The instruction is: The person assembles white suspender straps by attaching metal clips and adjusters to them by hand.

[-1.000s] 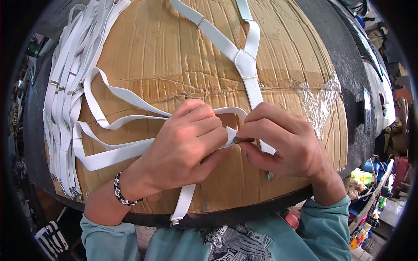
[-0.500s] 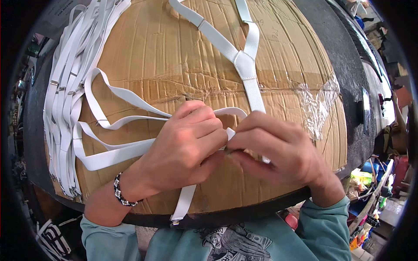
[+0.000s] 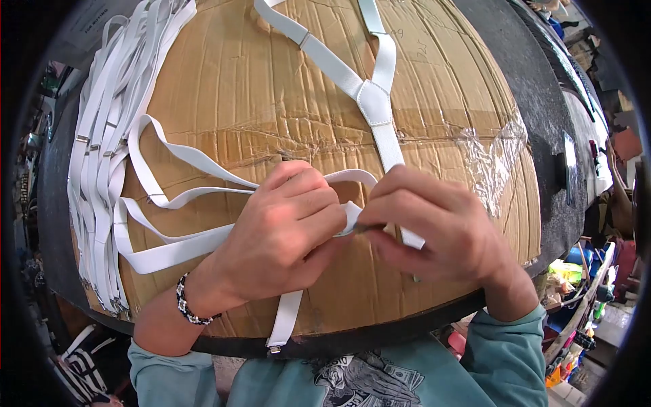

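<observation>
My left hand (image 3: pixel 285 230) is closed over a pair of white suspenders (image 3: pixel 180 248), whose elastic straps loop out to its left. One strap end with a metal clip (image 3: pixel 274 349) hangs below that hand at the cardboard's near edge. Between the hands a white piece (image 3: pixel 350 214) of the suspenders sticks out from my left fingers. My right hand (image 3: pixel 437 230) pinches a small dark piece (image 3: pixel 366 228) against it; its kind is partly hidden by the fingers. A second white Y-shaped pair of suspenders (image 3: pixel 375 103) lies beyond, its lower strap running under my right hand.
A thick pile of white suspenders (image 3: pixel 102 156) lies along the left side of the cardboard sheet (image 3: pixel 224 88). Clear tape (image 3: pixel 498 163) wrinkles on its right. A dark rounded surface (image 3: pixel 542 136) supports the sheet. Assorted clutter (image 3: pixel 576 278) sits at lower right.
More of the white piece and the small dark piece shows between my hands. My right fingers have shifted slightly around it, while my left hand keeps its grip.
</observation>
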Tool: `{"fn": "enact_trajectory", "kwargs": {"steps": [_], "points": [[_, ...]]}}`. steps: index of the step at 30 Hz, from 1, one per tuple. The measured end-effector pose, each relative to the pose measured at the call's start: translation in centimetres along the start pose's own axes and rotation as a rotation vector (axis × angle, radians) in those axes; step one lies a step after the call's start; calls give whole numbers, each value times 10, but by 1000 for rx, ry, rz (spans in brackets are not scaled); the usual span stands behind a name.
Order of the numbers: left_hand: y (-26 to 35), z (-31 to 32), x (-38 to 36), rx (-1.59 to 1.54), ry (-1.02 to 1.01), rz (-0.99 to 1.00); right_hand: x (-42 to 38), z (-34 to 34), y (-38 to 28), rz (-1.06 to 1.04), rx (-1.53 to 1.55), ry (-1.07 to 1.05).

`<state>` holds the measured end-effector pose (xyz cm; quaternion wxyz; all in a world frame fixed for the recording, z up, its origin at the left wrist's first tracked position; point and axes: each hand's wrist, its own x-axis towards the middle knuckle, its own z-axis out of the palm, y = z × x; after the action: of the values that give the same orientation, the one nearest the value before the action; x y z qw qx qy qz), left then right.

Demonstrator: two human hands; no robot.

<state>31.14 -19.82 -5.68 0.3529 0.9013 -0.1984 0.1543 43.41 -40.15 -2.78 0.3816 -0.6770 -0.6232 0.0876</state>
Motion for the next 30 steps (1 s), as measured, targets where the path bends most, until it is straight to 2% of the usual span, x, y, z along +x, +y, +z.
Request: {"fn": "enact_trajectory", "kwargs": {"steps": [5,8,15,24,27,30], "points": [[1,1,-1,-30,26,-14,-3,-16,13,159,8,13],[1,-2,0,-40,17,-20,2,-19,3,165,93,41],[1,0,0,-10,2,3,3,11,-7,-36,83,25],[0,-1,-1,-27,10,-47,-7,-8,16,41,-29,40],[2,2,-1,-15,40,-57,-3,-22,9,161,33,43],[2,6,0,8,77,-46,-2,-17,7,174,186,154]]}}
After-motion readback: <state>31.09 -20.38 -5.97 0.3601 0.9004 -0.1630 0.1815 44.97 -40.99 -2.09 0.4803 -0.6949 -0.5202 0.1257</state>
